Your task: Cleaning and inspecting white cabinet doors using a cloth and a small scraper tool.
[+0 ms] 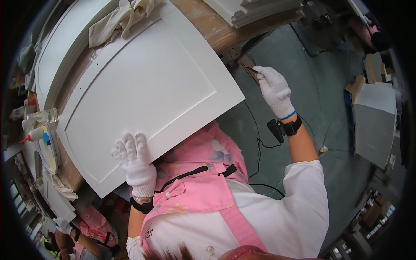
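A white cabinet door panel (151, 82) with a raised frame lies in front of me on a brown workbench (197, 21). My left hand (135, 162), in a white knit glove, rests on the panel's near edge with its fingers spread and holds nothing. Off the panel's right corner is my right hand (274, 90), also gloved, above the floor. Its fingers are closed on a thin dark brown piece (251, 70) whose kind I cannot make out. The hand does not touch the panel.
A crumpled beige cloth (119, 21) lies on the panel's far edge. At left are a bottle with a red tip (37, 134) and a clear container (42, 117). Stacked white panels (255, 11) stand far right. Cables (259, 143) cross the floor. Another person's gloved hand (63, 225) shows lower left.
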